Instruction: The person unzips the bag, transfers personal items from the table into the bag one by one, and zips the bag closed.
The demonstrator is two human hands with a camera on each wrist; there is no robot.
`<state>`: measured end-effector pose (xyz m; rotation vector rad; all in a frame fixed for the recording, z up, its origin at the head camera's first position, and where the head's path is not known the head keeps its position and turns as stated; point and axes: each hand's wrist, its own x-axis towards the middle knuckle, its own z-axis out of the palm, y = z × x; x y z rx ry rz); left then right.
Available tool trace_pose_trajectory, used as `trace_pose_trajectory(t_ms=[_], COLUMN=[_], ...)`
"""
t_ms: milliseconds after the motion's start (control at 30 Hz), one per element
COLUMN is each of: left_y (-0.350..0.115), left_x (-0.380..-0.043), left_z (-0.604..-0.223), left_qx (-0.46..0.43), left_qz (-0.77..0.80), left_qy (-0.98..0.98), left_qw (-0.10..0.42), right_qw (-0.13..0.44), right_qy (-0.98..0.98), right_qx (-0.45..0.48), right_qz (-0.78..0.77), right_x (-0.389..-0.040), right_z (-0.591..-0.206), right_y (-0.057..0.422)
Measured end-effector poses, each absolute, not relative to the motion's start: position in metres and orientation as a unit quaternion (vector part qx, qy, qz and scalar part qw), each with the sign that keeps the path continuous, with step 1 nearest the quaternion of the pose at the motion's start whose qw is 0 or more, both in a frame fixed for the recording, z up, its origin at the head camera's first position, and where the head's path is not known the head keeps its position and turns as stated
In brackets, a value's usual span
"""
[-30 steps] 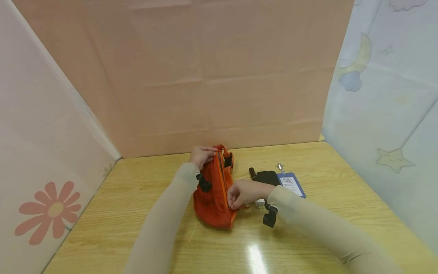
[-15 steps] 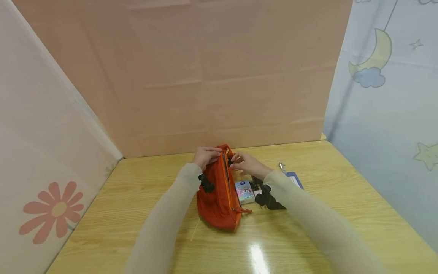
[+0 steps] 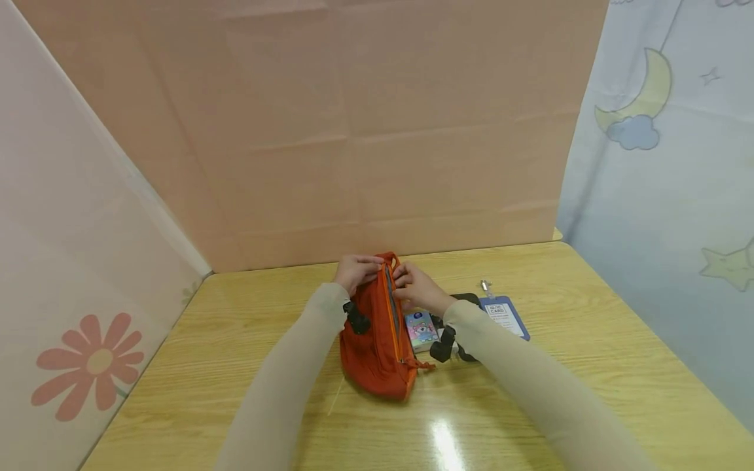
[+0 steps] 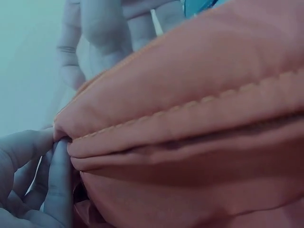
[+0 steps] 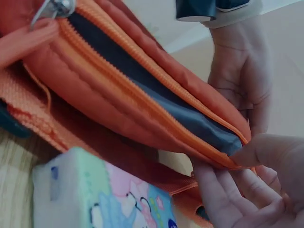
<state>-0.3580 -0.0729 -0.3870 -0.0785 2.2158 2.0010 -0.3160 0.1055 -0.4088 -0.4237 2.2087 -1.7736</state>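
An orange-red waist bag (image 3: 377,356) stands on the table with its long zipper open, and a grey lining (image 5: 175,111) shows inside. The zipper pull (image 5: 57,7) sits at the near end of the opening. My left hand (image 3: 355,271) pinches the bag's far end, thumb and finger on the fabric in the left wrist view. Opposite it, my right hand (image 3: 419,288) grips the rim of the opening near that end. Its thumb (image 5: 251,151) lies at the inner side and its fingers (image 5: 213,190) are under the outer side.
Right of the bag lies a small pack with a cartoon print (image 3: 421,331). Beyond it are a black flat item (image 3: 468,298), partly hidden by my right arm, and a blue ID card holder (image 3: 504,316) with a clip. A pink backdrop (image 3: 353,131) closes off the table's far edge.
My right hand has let go of the zipper's near end, moved to the far end and taken hold of the opening's rim. The left hand keeps its hold; the bag has shifted slightly right.
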Motion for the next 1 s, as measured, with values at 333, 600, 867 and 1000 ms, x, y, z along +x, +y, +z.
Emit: trace_pose_trajectory(t_ms=[333, 600, 867, 1000], left_y=[-0.078, -0.072, -0.061, -0.058], left_x=[-0.333, -0.308, -0.299, -0.301], left_z=[-0.38, -0.376, -0.377, -0.38], left_qx=[0.071, 0.139, 0.121, 0.11], left_qz=[0.534, 0.348, 0.322, 0.349], left_qy=[0.841, 0.926, 0.938, 0.929], left_qw=[0.037, 0.051, 0.045, 0.061], right_qw=[0.146, 0.155, 0.153, 0.153], right_qy=[0.746, 0.727, 0.72, 0.719], right_qx=[-0.138, -0.131, -0.133, -0.137], right_qz=[-0.635, -0.656, -0.663, -0.664], right_x=[-0.316, -0.317, -0.317, -0.316], right_z=[-0.412, -0.413, -0.413, -0.412], right_y=[0.108, 0.113, 0.115, 0.115])
